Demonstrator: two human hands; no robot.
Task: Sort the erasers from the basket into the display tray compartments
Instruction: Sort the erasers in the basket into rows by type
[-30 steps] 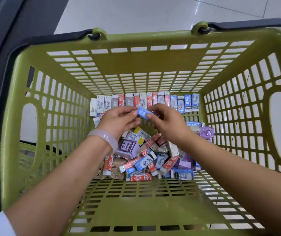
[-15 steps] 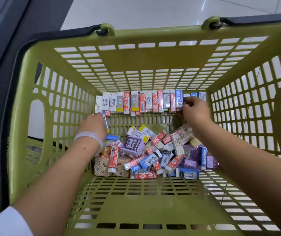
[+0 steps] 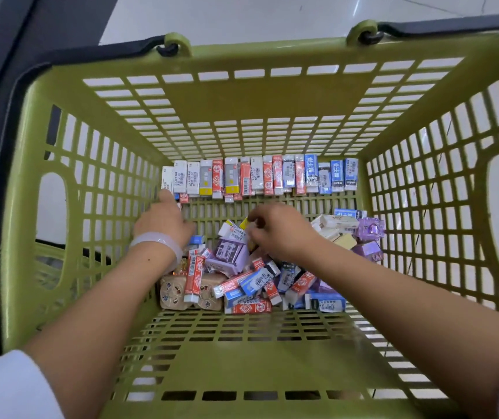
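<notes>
Right hand (image 3: 278, 231) curls into the pile (image 3: 257, 276), grip unclear; left hand (image 3: 163, 219), finger out, should brace the row (image 3: 260, 176).

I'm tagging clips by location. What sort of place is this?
Probably a stationery shop or a store's stationery section. The signs: a green slatted plastic shopping basket with black handles, many small boxed erasers with barcode and price labels lined up along its far wall, and a glossy pale tiled floor beyond.

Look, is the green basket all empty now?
No, the green basket holds a row of erasers along its far wall and a loose pile nearer.
</notes>
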